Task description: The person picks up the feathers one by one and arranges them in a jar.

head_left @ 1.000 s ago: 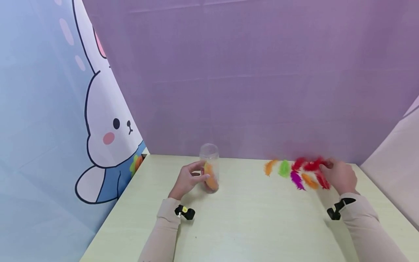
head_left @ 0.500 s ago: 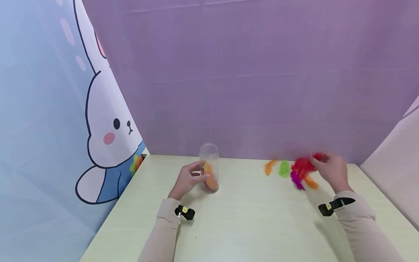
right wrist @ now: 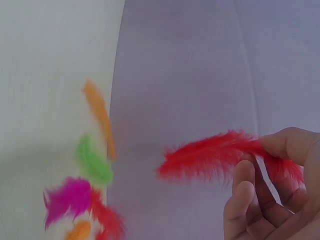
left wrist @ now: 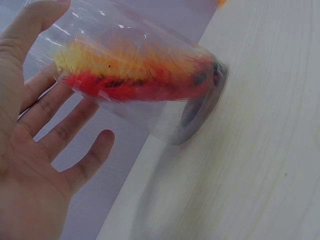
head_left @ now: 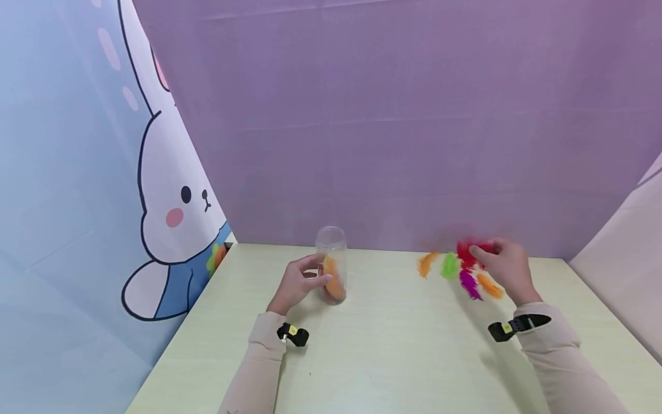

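My left hand [head_left: 297,282] grips a clear cylindrical jar [head_left: 338,247] that stands upright on the table, thumb and fingers around its side. Through its wall, the left wrist view shows a yellow-orange feather [left wrist: 140,60] and a red feather [left wrist: 140,91]. Over at the right, my right hand [head_left: 509,267] pinches a red feather [right wrist: 210,155] between thumb and fingers, raised above the other feathers. Below it lie a green feather [right wrist: 95,160], a purple feather [right wrist: 70,200], another red feather [right wrist: 110,220] and two orange feathers, one [head_left: 426,264] at the left end, one [head_left: 489,286] nearer the hand.
The pale table [head_left: 393,345] runs back to a purple cloth backdrop [head_left: 393,144]. A blue cloth with a cartoon rabbit [head_left: 176,230] hangs at the left, and a whitish cloth [head_left: 620,253] borders the right side.
My right hand has moved left with the red feather, passing over the other feathers and uncovering the nearer orange one. The left hand and the jar have stayed in place.
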The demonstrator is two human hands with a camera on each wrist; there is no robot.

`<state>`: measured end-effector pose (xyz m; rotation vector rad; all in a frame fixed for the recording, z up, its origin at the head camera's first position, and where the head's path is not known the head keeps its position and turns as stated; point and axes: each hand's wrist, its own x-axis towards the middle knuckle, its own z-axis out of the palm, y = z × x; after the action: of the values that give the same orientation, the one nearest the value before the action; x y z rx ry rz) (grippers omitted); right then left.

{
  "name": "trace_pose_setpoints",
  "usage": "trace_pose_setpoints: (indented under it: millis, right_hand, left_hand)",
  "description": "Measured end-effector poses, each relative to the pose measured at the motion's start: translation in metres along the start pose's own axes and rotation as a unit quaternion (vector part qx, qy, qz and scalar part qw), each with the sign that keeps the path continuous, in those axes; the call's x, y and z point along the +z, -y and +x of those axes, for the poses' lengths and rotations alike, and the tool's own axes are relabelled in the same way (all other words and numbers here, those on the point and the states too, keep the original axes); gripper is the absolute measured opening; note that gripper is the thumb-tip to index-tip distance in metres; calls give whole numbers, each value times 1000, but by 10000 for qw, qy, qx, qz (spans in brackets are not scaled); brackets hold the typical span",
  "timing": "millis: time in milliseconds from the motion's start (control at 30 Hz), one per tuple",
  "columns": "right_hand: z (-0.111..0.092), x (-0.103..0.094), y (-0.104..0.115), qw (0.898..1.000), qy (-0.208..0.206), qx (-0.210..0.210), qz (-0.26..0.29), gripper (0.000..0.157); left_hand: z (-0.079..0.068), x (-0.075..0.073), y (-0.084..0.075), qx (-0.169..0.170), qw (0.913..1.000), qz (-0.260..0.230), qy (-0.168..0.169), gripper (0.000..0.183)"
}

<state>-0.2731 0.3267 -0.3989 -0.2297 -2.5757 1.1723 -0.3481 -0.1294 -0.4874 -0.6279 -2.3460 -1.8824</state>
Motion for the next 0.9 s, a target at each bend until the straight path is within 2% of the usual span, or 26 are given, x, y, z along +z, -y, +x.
trace_pose_setpoints:
  millis: [233,500,900]
  right_hand:
    - [-3,7,16,9997,87,176,153,41]
    - [-5,15,34,9984,213,99,515,36]
    - [-4,29,58,9963,245,-30,828,37]
  left_hand:
    - [0,0,1,26,9999,107,-47,53]
    - [2,1,2,26,9999,108,-69,53]
    - [4,3,2,12,9999,99,-73,55]
